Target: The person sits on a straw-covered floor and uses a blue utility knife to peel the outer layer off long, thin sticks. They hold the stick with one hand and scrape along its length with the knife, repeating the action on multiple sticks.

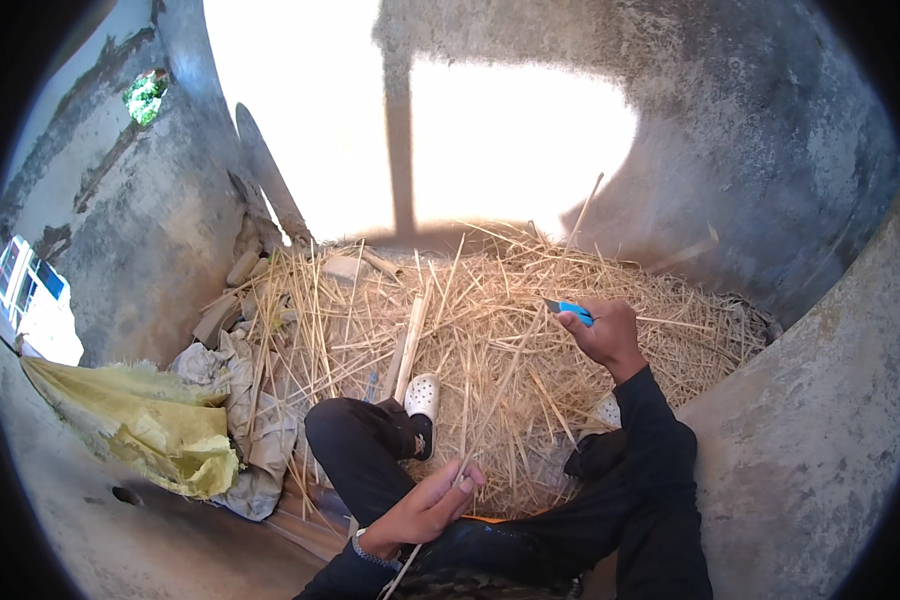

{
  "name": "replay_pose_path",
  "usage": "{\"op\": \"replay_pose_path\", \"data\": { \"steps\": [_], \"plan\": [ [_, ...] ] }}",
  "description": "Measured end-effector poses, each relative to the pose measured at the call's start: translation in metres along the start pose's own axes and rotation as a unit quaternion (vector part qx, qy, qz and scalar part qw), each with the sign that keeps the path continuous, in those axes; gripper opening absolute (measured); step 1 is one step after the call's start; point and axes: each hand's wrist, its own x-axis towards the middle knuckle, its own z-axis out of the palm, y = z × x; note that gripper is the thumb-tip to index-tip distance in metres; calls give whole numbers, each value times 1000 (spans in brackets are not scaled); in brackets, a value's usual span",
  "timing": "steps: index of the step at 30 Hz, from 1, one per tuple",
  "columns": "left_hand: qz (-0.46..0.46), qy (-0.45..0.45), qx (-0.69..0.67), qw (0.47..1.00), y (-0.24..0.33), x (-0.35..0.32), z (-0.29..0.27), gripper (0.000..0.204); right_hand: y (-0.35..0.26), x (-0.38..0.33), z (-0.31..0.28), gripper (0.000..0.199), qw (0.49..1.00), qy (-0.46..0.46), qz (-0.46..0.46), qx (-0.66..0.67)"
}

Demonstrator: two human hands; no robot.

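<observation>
My left hand (435, 505) is closed around a thin, pale stalk (406, 572), low in front of my lap. The stalk runs down past my wrist and up out of my fingers, where its far end blends into the straw. My right hand (610, 338) is raised over the straw at the right, wrapped around a knife (574, 314) with a blue handle. Its short dark blade points to the left, apart from the stalk. Loose straw (500, 370) covers the ground beneath both hands.
My foot in a white perforated clog (423, 396) rests in the straw beside a pale wooden strip (410, 345). A torn yellow sack (160, 415) and whitish sheeting (260, 440) lie at the left. Rough concrete walls (740, 130) close in around; sunlight glares off the far one.
</observation>
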Motion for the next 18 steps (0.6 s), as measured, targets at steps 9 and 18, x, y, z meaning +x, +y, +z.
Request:
{"op": "replay_pose_path", "data": {
  "steps": [9, 18],
  "plan": [
    [75, -27, 219, 972, 5, -13, 15, 14, 54, 30, -24, 71, 994, 25, 87, -59],
    [24, -81, 236, 968, 8, -16, 26, 16, 114, 40, -27, 67, 984, 96, 107, -108]
  ]
}}
